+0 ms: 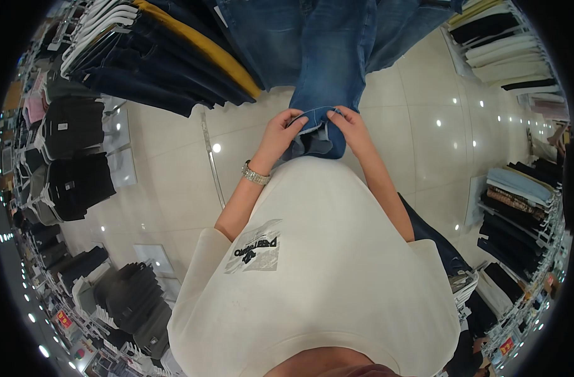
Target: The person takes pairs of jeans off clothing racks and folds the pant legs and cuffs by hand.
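Observation:
A pair of blue jeans (331, 56) stretches from the top of the view toward my body, one end gathered in front of my shirt. My left hand (279, 137) pinches the edge of that end on its left side. On the right side, my right hand (350, 125) grips the same edge between thumb and fingers. Between the hands the edge is pulled fairly taut, and the darker inside of the fabric shows just below it. A watch (255, 173) with a metal band is on my left wrist.
Dark trousers (149, 69) and a mustard pair (202, 44) hang on white hangers at upper left. Racks of dark clothes (76, 125) line the left side. Folded and hanging garments (516, 195) stand along the right. Shiny beige tiles (419, 125) cover the floor.

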`<state>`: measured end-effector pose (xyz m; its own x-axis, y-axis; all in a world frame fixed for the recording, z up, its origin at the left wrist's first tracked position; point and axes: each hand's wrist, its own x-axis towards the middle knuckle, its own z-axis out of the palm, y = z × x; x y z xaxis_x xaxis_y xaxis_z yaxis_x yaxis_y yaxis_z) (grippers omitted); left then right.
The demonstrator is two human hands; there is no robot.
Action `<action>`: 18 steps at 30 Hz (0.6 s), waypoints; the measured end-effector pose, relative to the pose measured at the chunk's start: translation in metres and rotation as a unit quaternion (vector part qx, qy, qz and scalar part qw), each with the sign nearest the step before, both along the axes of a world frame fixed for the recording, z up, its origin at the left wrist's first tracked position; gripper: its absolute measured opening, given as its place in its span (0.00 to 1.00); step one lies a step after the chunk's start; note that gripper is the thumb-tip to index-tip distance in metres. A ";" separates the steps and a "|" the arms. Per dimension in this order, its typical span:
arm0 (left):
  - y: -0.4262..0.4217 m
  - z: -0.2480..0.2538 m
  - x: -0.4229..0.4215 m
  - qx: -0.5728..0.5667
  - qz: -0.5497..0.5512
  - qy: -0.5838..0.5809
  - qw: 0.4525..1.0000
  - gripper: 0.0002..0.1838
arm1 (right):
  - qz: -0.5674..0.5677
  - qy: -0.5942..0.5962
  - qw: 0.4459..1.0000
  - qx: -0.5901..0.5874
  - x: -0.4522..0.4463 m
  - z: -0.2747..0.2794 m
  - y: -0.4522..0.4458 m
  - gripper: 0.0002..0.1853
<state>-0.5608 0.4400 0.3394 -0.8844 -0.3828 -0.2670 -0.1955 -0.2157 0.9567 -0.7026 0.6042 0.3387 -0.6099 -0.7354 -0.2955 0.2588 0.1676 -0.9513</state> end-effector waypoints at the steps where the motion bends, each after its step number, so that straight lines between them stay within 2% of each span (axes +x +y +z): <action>1: 0.001 0.003 0.001 -0.016 -0.008 -0.005 1.000 0.11 | -0.002 -0.006 1.000 -0.003 -0.002 0.001 0.002 0.12; 5: 0.007 0.006 0.004 -0.025 -0.033 -0.014 0.999 0.15 | -0.018 -0.008 1.000 -0.003 0.001 0.001 0.002 0.12; 8: 0.009 0.016 0.007 -0.083 -0.074 -0.018 0.994 0.16 | -0.057 -0.010 0.998 -0.040 0.008 0.008 -0.004 0.13; 11: 0.006 0.009 0.009 -0.086 -0.117 -0.079 0.986 0.16 | -0.095 -0.012 0.993 -0.065 0.009 0.000 -0.002 0.13; 14: 0.007 -0.009 0.011 -0.123 -0.088 -0.052 0.987 0.16 | -0.148 -0.053 0.985 -0.069 0.006 0.000 0.001 0.12; 18: -0.002 -0.023 0.017 -0.171 -0.088 -0.107 0.976 0.18 | -0.218 -0.131 0.959 -0.127 0.002 0.009 0.003 0.12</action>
